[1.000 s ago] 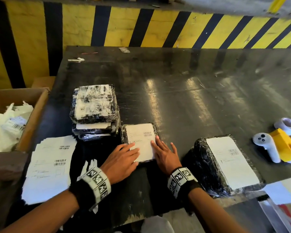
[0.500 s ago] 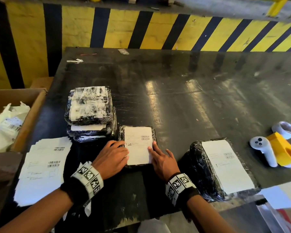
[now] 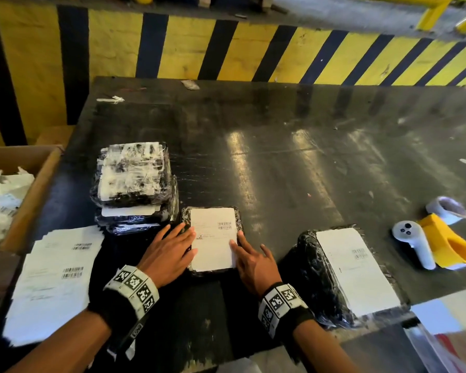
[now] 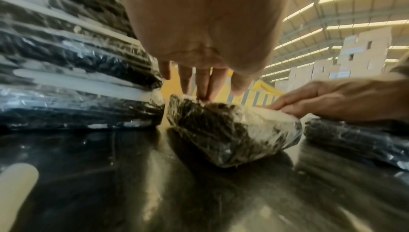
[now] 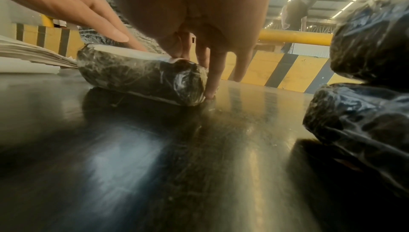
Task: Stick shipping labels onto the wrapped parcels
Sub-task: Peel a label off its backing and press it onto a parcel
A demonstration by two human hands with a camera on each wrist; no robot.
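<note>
A small black-wrapped parcel [image 3: 237, 224] [image 4: 232, 130] [image 5: 141, 73] lies near the table's front, with a white shipping label [image 3: 213, 238] on its top. My left hand [image 3: 170, 251] lies flat at its left edge, straight fingers touching the label. My right hand [image 3: 250, 259] lies flat at the right edge, fingers on the label's lower right corner and down the parcel's side. A stack of wrapped parcels [image 3: 132, 184] stands to the left. A larger labelled parcel [image 3: 347, 273] lies at the right. Loose labels [image 3: 54, 278] are fanned at the front left.
A cardboard box [image 3: 38, 184] with white bags stands off the table's left edge. A white controller [image 3: 414, 243], a yellow tape dispenser [image 3: 452, 246] and a tape roll [image 3: 447, 208] lie at the right. The dark table [image 3: 280, 157] ends at a yellow-black striped wall.
Both hands have slid outward and toward me over the label, from its middle to its left and right edges. The parcel has stayed in place.
</note>
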